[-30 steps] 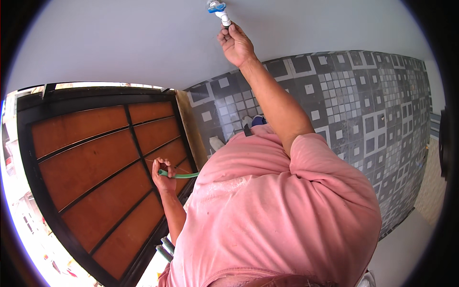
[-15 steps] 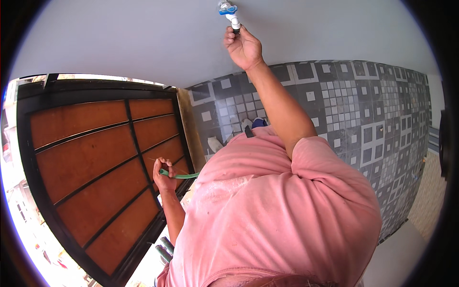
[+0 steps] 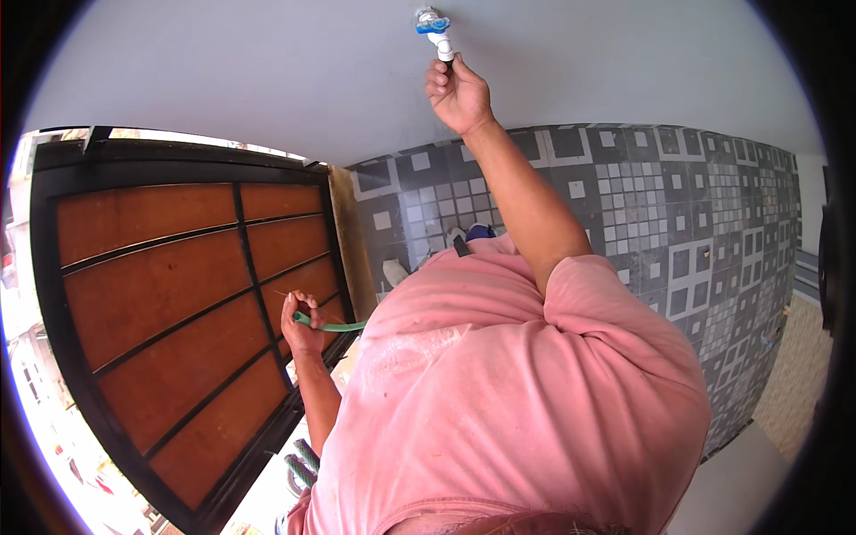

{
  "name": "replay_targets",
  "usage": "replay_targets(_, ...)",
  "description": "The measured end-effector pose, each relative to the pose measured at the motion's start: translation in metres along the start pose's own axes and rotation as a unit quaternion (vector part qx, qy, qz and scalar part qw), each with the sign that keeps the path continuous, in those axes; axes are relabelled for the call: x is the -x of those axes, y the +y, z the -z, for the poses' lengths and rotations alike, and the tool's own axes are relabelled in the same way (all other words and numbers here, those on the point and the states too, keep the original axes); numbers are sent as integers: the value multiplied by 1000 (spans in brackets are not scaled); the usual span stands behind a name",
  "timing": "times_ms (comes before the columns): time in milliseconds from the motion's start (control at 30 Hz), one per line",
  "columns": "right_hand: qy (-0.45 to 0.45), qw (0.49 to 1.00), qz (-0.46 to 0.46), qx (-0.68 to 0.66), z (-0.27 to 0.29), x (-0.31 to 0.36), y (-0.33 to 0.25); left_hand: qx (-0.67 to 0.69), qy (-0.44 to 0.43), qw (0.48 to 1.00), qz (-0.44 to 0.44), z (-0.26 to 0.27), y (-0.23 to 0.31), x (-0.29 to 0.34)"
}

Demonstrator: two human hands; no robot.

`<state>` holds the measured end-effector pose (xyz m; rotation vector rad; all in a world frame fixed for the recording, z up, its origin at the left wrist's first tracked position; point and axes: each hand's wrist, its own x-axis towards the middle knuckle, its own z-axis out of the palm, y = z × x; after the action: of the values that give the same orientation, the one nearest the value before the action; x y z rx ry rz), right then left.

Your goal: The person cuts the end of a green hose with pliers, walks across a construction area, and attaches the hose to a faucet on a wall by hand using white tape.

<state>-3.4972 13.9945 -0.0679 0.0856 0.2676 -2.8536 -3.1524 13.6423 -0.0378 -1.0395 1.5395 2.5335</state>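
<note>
A white tap [image 3: 443, 46] with a blue handle [image 3: 433, 27] juts from the pale wall at the top. My right hand [image 3: 462, 100] reaches up to it, thumb and fingers closed around the short black fitting [image 3: 448, 66] at the mouth of the spout. Low on the left, my left hand [image 3: 304, 333] is closed on a green hose [image 3: 341, 327], whose cut end pokes out between the fingers. A thin strand, perhaps wire, sticks out by those fingertips; I cannot make out what it belongs to.
To the left stands a black-framed gate [image 3: 169, 312] with brown panels, daylight beyond it. Grey and white patterned tiles [image 3: 642, 205] cover the floor at right. Coiled dark green hose [image 3: 303, 462] shows near my left elbow. The pale wall [image 3: 267, 80] spans the far side.
The view has shifted slightly, so the tap and right hand appear a little lower. Both hands keep their grips, and the left hand has barely moved.
</note>
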Motion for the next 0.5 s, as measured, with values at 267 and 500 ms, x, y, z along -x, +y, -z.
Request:
replay_targets(267, -172, 978, -108, -39, 3, -2, -1, -16, -2, 1000, 11, -8, -2, -3)
replay_targets(500, -158, 973, -128, -108, 7, -5, -12, -30, -6, 999, 13, -9, -4, -5)
